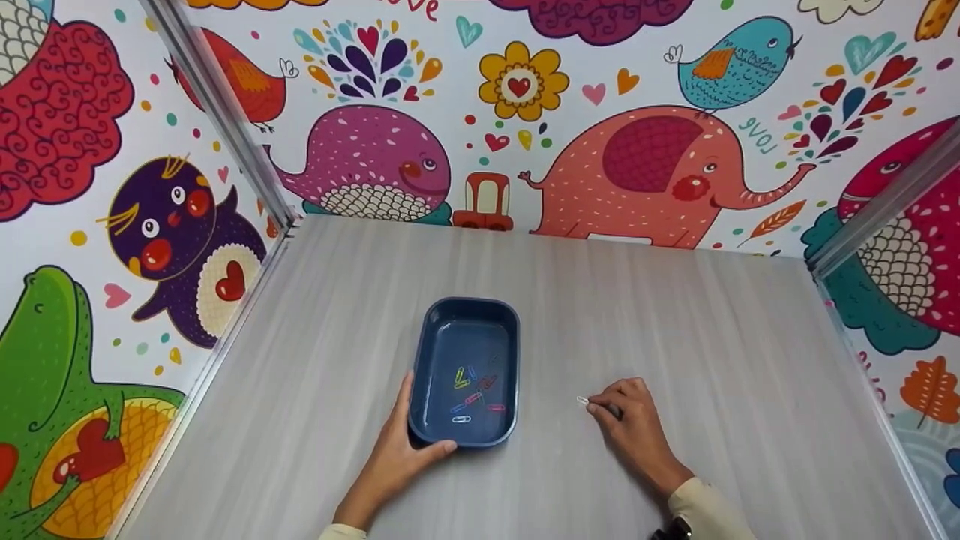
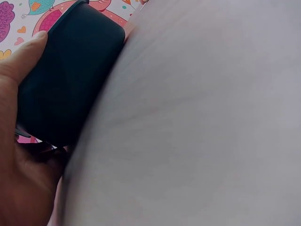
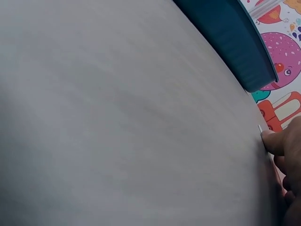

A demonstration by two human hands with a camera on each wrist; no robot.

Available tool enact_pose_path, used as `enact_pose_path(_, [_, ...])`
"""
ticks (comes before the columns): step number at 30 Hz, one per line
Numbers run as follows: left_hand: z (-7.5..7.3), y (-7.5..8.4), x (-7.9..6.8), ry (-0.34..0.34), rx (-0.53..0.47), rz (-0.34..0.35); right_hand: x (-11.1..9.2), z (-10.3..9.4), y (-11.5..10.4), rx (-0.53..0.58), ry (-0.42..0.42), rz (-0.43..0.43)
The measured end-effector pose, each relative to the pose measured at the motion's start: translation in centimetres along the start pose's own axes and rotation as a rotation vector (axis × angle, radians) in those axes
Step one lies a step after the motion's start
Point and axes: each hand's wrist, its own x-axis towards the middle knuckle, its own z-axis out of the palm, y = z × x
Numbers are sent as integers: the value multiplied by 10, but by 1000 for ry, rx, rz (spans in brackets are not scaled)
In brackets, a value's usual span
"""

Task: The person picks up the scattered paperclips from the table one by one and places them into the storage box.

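A dark blue rectangular tray (image 1: 512, 360) sits on the table, with several coloured paper clips (image 1: 472, 398) scattered over its floor. My left hand (image 1: 395, 457) grips the tray's near left corner, thumb at the near rim and fingers along the left side. In the left wrist view, the thumb (image 2: 29, 54) lies against the tray's outer wall (image 2: 70, 70). To the right of the tray, my right hand (image 1: 634, 427) pinches a white paper clip (image 1: 582, 400) between thumb and fingertips, low over the table. The clip's tip (image 3: 260, 128) pokes out past the fingers in the right wrist view.
The pale wood-grain table (image 1: 637, 315) extends around the tray. Walls printed with cartoon animals stand at the back and both sides, such as an elephant (image 1: 645, 180) and a penguin (image 1: 187, 240). Metal strips (image 1: 225, 112) run along the wall corners.
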Motion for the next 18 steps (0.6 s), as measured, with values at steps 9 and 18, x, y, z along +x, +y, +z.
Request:
enact_pose_path(9, [1,1,2,3,-13,5,1,1,1,-53,-41,3])
enact_pose_path(18, [1,1,1,5,0,-13,3,-2,-8,-113,-38,-8])
